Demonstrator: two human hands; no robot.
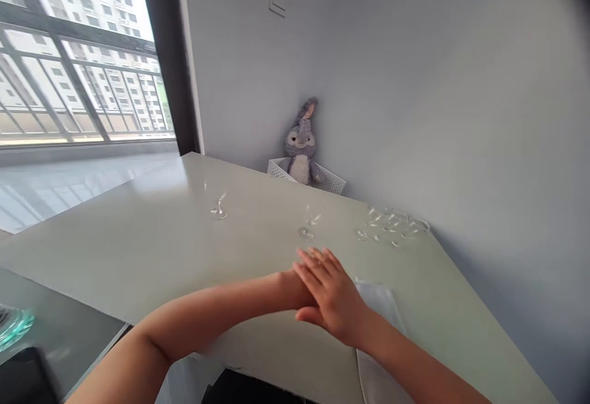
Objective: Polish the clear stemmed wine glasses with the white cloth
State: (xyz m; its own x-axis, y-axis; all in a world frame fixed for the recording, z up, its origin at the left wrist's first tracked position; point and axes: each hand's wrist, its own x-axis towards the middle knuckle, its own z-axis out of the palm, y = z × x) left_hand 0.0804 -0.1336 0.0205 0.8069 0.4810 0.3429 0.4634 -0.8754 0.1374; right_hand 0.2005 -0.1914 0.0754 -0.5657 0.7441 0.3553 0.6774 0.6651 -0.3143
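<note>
Over the pale tabletop, my right hand [335,302] lies across my left hand [299,288], its fingers stretched out and its thumb apart. The fingers of my left hand are mostly hidden under it. Beyond the hands a clear stemmed glass [305,233] stands on the table, and another clear glass [219,213] is farther left. Several clear glasses [396,225] are grouped at the back right. A pale grey cloth [380,299] lies partly beneath my right forearm.
The pale table [161,256] has its back right edge near the wall. Behind it, a plush toy [302,146] sits in a white perforated basket [332,181]. At lower left are a dark phone-like object [27,376] and a greenish glass item [16,328]. A window is at upper left.
</note>
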